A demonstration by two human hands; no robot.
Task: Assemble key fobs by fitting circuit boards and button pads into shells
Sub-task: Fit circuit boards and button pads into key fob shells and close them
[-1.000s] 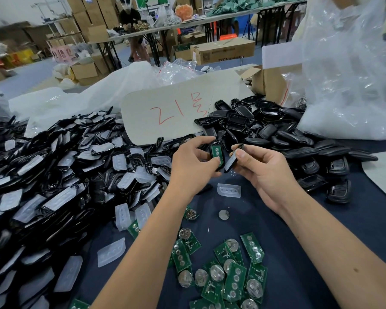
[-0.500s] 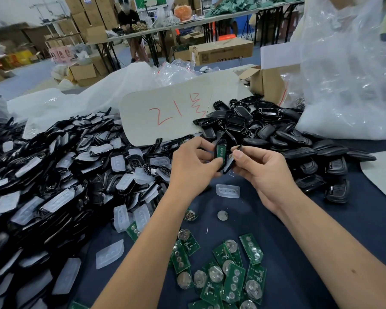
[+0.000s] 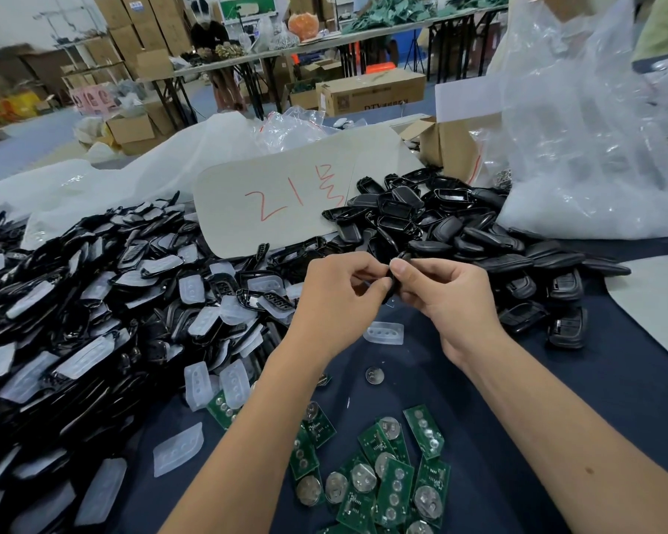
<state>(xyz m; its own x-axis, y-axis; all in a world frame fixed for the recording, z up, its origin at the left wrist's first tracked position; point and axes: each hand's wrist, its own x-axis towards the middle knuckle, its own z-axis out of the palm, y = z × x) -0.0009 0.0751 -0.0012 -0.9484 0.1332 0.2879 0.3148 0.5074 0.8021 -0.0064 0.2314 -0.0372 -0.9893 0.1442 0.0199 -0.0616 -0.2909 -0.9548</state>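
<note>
My left hand (image 3: 338, 298) and my right hand (image 3: 446, 294) meet above the dark blue table cloth (image 3: 525, 387). Together they pinch one black key fob shell (image 3: 395, 281), seen edge-on between the fingertips. The green board that was held is hidden between the fingers. Green circuit boards with coin cells (image 3: 382, 483) lie scattered below my forearms. A clear button pad (image 3: 384, 332) lies on the cloth just under my hands.
A large heap of black shells with clear pads (image 3: 93, 321) fills the left. Another pile of black shell halves (image 3: 459, 233) lies behind my hands. A cardboard sheet marked in red (image 3: 286, 202) and a clear plastic bag (image 3: 594, 148) stand beyond. A loose coin cell (image 3: 374, 375) lies on the cloth.
My hands have come together. The green board in my left fingers has gone against the shell in my right hand and is out of sight.
</note>
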